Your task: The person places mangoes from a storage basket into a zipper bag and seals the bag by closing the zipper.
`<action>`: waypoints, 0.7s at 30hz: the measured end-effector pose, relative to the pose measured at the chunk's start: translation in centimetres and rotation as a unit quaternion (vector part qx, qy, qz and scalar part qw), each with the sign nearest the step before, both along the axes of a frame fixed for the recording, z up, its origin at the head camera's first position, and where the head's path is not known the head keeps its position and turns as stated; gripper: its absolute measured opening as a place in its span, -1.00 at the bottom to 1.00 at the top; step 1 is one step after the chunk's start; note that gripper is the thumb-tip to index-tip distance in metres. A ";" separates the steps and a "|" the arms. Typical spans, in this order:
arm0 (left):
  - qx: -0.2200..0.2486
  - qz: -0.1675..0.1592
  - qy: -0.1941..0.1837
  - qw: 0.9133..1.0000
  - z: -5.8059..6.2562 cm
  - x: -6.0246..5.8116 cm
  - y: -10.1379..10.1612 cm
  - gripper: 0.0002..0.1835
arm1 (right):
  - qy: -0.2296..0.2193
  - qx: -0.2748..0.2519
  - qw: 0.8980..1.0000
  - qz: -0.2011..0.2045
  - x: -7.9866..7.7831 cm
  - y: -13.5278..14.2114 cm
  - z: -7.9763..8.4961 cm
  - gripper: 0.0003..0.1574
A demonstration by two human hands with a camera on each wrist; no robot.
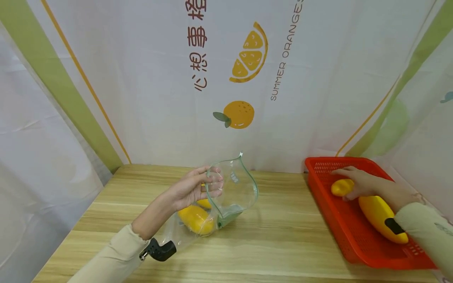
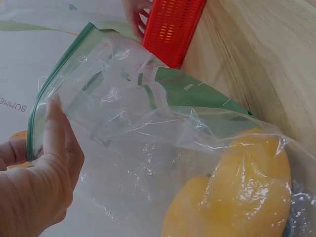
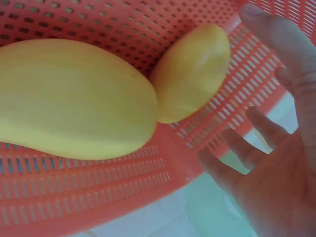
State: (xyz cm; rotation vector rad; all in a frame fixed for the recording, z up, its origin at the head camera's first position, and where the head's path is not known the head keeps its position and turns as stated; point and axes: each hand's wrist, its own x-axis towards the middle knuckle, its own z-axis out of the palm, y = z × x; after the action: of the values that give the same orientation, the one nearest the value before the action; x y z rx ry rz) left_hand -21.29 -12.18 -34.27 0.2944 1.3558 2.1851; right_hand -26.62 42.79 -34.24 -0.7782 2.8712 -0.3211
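My left hand pinches the rim of a clear zip bag with green edging, holding its mouth open. Yellow mangoes lie inside the bag, seen through the plastic in the left wrist view. Over the red basket, my right hand reaches in with fingers apart. Beside its fingers is a small yellow mango. The right wrist view shows the right hand spread near the small mango, with a gap between them. A larger, elongated yellow fruit lies against it.
The bag and basket stand on a wood-grain table. A white cloth printed with oranges hangs behind the table. A wrist camera mount is strapped to the left sleeve.
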 end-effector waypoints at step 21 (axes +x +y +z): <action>-0.007 -0.006 0.008 1.000 -0.2 0.3 -0.2 -0.68 | -0.062 0.031 0.997 -0.042 -0.9 -0.2 -2.3 0.10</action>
State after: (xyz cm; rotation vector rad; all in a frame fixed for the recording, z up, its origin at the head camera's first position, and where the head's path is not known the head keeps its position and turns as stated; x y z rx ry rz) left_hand -20.96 -12.39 -34.44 0.3146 1.3727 2.1669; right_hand -27.50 42.61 -36.57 -0.6070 2.7879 -0.2776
